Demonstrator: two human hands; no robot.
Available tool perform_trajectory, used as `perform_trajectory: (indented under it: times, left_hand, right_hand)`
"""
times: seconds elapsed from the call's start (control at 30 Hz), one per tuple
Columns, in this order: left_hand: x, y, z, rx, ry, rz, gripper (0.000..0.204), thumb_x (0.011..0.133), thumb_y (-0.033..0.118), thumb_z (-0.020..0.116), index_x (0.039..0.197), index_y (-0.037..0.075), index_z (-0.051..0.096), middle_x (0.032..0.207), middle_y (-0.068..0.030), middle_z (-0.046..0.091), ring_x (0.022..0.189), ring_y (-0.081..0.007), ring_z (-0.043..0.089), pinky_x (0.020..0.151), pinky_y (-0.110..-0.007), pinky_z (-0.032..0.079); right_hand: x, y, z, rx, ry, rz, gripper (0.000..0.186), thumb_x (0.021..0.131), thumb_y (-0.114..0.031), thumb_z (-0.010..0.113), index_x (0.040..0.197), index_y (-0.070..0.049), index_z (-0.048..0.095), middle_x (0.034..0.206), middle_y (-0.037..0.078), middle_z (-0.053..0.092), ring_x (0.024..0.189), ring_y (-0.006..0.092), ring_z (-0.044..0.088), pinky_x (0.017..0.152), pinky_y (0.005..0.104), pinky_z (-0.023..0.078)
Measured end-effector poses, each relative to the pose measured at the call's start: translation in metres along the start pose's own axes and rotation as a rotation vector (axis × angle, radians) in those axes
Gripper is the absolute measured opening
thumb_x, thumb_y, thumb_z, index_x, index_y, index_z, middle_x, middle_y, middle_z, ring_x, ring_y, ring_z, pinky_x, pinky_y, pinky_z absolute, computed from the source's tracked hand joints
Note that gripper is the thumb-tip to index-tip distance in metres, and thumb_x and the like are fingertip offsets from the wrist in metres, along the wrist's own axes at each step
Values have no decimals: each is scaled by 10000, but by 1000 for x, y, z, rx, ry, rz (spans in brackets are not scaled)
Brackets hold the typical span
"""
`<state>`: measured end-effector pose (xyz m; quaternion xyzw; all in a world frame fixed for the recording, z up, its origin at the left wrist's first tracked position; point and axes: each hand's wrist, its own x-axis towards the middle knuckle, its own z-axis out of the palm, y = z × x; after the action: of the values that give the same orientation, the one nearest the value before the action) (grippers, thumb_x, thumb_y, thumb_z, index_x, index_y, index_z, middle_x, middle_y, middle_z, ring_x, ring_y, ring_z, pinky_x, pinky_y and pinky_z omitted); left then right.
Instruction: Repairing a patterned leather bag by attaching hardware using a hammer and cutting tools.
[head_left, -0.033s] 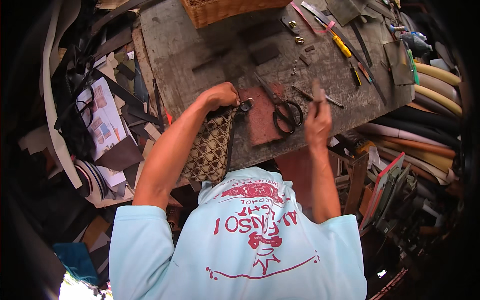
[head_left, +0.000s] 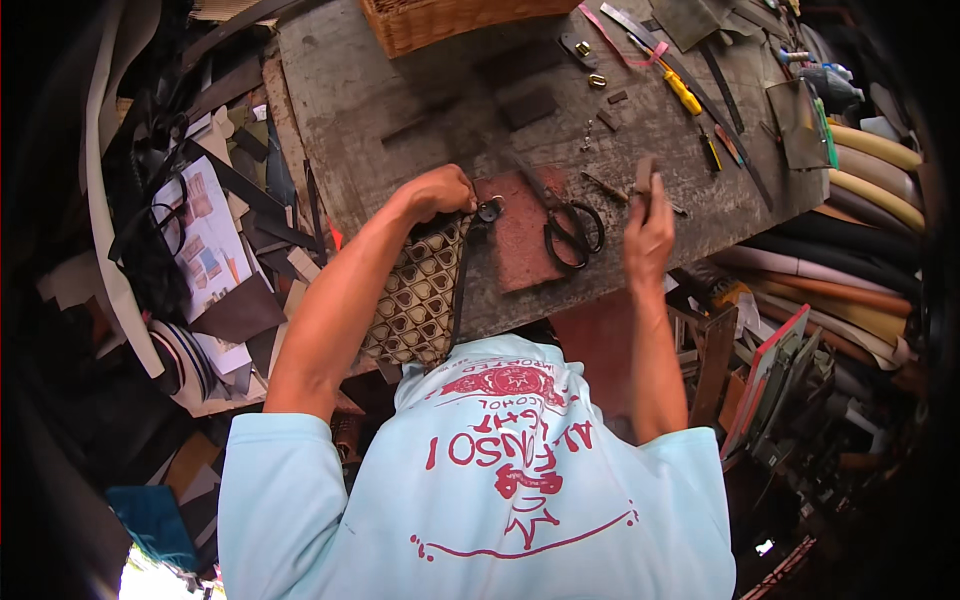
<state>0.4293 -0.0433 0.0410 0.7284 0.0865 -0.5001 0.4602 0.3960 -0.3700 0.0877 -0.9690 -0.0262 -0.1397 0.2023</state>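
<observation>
Heart-patterned fabric stays pinched by the left hand as the right hand, gripping a brown block, shifts rightward, farther off.

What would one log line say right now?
Left hand: closed at top of fabric | right hand: holding brown block | scissors: partly on red pad

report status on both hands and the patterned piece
Left hand gripping patterned piece at top. Right hand holding small brown block. Black-handled scissors lying between hands, partly on reddish pad.
</observation>
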Motion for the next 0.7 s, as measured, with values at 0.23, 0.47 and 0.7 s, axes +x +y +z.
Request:
perform_trajectory:
  times: [0.23,0.47,0.7]
  left_hand:
    - [2,6,-6,-95,26,-119,148,868,99,687,977,0,706,894,-79,674,862,-187,594,770,-358,467]
    - [0,9,-5,-203,-2,-170,107,870,86,684,945,10,689,868,-50,662,819,-155,576,740,-308,464]
    - [0,-7,0,-216,-11,8,161,855,157,717,863,16,640,767,-22,602,734,-124,536,649,-291,439]
  right_hand:
    - [44,89,28,-303,-16,-7,393,941,-140,598,1333,-112,583,1120,193,587,982,371,603,906,474,461]
    - [-57,-98,44,420,-311,-296,364,810,16,597,1172,38,623,1005,167,608,946,301,608,824,373,514]
    - [-67,-111,70,319,-313,-395,441,790,-22,576,1209,116,579,1074,165,569,963,295,571,818,379,491]
